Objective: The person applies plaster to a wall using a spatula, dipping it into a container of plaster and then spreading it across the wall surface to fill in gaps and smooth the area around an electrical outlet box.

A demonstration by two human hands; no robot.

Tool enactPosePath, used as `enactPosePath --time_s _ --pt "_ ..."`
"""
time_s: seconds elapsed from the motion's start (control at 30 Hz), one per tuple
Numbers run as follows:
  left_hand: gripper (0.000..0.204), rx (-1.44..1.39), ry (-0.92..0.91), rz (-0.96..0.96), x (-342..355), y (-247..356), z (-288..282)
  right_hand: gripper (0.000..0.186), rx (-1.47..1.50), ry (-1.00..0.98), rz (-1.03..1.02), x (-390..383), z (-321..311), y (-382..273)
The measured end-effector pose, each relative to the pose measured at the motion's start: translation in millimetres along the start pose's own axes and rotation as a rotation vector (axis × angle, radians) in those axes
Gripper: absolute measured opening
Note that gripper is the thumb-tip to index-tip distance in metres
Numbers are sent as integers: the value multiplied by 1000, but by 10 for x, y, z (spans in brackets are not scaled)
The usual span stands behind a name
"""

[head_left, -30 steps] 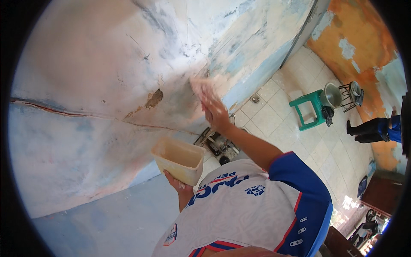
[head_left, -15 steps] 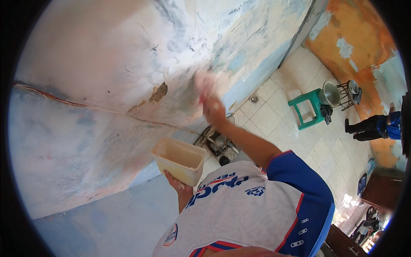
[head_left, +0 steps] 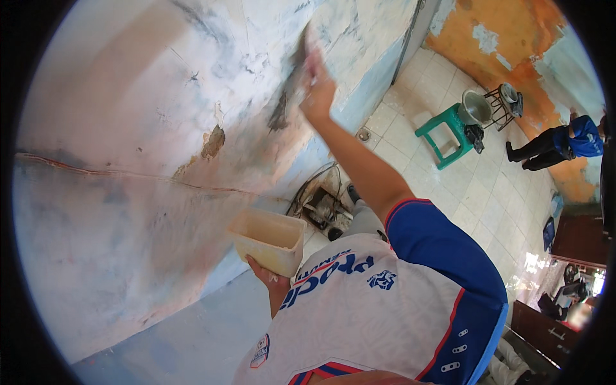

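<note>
My left hand (head_left: pixel 269 277) grips an off-white rectangular plastic tub (head_left: pixel 266 240) from below and holds it in front of my chest. Pale residue coats the tub's inside, but its bottom is hidden. Stretched out to the patchy white and blue wall (head_left: pixel 160 83), my right hand (head_left: pixel 319 86) is closed and slightly blurred. Something thin seems to stick out past its fingers against the wall; its kind is unclear. Beside this hand, the wall carries a dark grey smear and a brown chipped hole (head_left: pixel 212 142).
A reddish crack (head_left: pixel 102 171) crosses the wall. Below lies a dark machine with cables (head_left: pixel 323 208), near my foot. On the tiled floor (head_left: pixel 436 183) stand a green plastic stool (head_left: pixel 446 135), a metal basin (head_left: pixel 475 107) and a black rack (head_left: pixel 500 106). Another person in blue (head_left: pixel 582 138) stands farther right.
My right hand has swept up along the wall, away from the tub, and its arm is straighter. The left hand keeps its hold on the tub. The view has shifted slightly.
</note>
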State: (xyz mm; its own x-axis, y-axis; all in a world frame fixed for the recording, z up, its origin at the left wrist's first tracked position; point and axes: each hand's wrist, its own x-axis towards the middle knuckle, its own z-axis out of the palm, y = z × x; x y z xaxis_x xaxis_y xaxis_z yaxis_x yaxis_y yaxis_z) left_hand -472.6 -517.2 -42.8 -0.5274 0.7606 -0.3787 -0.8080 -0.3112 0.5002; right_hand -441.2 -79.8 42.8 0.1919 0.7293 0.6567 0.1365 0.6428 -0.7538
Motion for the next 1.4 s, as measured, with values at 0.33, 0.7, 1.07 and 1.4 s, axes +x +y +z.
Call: enactPosePath --time_s 0.33,0.7,1.07,1.4 --pt "71 -4 100 176 23 0 68 37 12 -401 28 -730 -916 -45" --pt "73 8 155 212 -7 3 94 37 -241 -157 -163 -438 -177 520" --pt "72 -1 161 241 -51 12 176 39 -226 27 -77 571 -680 708" --pt "71 -94 75 130 -21 18 25 41 -119 -254 -157 -1053 -209 365"
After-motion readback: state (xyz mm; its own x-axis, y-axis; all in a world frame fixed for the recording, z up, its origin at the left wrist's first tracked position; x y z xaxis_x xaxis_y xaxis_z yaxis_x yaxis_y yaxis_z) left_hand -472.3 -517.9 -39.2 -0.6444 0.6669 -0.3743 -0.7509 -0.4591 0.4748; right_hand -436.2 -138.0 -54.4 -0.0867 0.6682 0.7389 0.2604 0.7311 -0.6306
